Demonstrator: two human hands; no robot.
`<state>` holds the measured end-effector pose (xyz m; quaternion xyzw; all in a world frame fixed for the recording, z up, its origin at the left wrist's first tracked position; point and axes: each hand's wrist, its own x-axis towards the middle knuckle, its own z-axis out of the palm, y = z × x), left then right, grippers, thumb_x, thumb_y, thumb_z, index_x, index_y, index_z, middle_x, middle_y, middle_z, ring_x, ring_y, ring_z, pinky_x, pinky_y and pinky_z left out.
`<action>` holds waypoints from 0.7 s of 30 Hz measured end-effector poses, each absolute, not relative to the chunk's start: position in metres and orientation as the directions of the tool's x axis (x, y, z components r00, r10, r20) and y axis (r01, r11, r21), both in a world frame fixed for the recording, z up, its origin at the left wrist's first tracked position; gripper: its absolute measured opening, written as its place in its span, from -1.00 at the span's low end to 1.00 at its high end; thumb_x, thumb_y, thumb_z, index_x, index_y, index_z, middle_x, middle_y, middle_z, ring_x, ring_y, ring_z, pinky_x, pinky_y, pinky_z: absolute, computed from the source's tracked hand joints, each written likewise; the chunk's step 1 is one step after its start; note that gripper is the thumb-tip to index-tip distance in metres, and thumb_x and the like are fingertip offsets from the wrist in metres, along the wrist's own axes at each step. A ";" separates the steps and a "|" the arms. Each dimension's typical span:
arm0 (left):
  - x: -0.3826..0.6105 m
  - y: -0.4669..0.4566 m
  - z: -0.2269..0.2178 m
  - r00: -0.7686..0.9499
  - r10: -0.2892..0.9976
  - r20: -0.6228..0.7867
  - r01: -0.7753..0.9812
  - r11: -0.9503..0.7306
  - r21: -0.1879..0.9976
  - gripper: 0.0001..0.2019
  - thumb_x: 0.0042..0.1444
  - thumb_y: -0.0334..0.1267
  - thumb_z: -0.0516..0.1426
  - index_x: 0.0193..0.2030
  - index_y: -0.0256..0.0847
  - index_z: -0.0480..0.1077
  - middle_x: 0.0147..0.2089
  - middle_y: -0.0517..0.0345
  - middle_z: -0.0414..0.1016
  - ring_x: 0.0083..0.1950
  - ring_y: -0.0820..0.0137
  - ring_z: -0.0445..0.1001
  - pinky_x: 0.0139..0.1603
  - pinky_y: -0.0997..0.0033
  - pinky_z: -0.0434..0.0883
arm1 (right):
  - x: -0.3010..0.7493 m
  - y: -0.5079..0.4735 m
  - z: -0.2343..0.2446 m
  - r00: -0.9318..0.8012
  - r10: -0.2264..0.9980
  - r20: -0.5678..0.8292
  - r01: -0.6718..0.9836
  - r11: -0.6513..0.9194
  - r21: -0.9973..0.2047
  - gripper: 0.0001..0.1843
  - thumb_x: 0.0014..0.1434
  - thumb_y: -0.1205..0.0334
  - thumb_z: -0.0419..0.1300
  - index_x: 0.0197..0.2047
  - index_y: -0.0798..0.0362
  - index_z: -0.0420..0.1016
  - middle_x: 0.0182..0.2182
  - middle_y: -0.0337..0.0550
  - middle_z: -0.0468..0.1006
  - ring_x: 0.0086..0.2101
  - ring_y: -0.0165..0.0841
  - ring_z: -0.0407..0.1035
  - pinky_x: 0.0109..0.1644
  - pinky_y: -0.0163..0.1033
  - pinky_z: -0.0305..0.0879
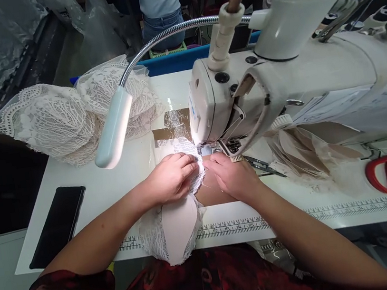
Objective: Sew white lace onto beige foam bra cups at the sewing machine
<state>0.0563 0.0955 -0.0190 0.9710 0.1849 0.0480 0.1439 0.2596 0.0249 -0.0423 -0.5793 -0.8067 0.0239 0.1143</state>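
Note:
A white lace bra cup [181,230] with a smooth pale lining hangs over the table's front edge, its lace running up beneath the needle area of the sewing machine [205,100]. My left hand [174,176] is closed over this lace, fingers curled on it just left of the presser foot. On the other side, my right hand [234,177] is closed in a pinch close to the needle, beside the lace edge. What its fingertips grip is hidden. Under both hands lies a brown patch [214,190] on the table.
Stacked lace cups [56,116] sit at the back left, behind a lamp [113,127] on a bent neck. A black phone-like slab [59,226] lies left. To the right are thread snips [264,166], beige fabric pieces [299,154] and scissors [385,175]. A ruler strip [234,226] lines the front edge.

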 end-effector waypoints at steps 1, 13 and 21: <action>0.056 0.096 -0.019 0.927 0.373 0.039 0.345 -0.889 0.302 -0.63 0.08 -0.41 0.03 0.05 -0.32 0.35 0.08 -0.13 0.38 0.06 0.17 0.34 0.07 0.14 0.33 | 0.261 0.025 -0.043 -0.305 0.940 0.153 0.928 0.330 -0.176 -0.57 0.11 0.46 0.03 -0.02 -0.04 0.51 -0.23 -0.12 0.54 -0.37 -0.30 0.25 -0.33 -0.20 0.03; 0.057 0.097 -0.022 0.925 0.380 0.022 0.359 -0.890 0.282 -0.73 0.14 -0.34 0.03 -0.04 -0.33 0.37 -0.01 -0.12 0.39 -0.01 0.18 0.32 0.03 0.16 0.32 | 0.263 0.030 -0.048 -0.293 0.942 0.162 0.931 0.320 -0.177 -0.48 0.10 0.52 0.00 0.07 -0.05 0.46 -0.26 -0.10 0.50 -0.31 -0.29 0.25 -0.26 -0.22 0.06; 0.058 0.097 -0.028 0.914 0.403 0.058 0.371 -0.883 0.289 -0.66 0.22 -0.32 -0.01 0.11 -0.33 0.32 0.01 -0.12 0.39 -0.01 0.19 0.32 0.03 0.16 0.31 | 0.264 0.029 -0.045 -0.293 0.946 0.139 0.927 0.317 -0.200 -0.53 0.16 0.45 -0.02 0.05 -0.07 0.48 -0.29 -0.11 0.48 -0.36 -0.31 0.20 -0.34 -0.22 -0.03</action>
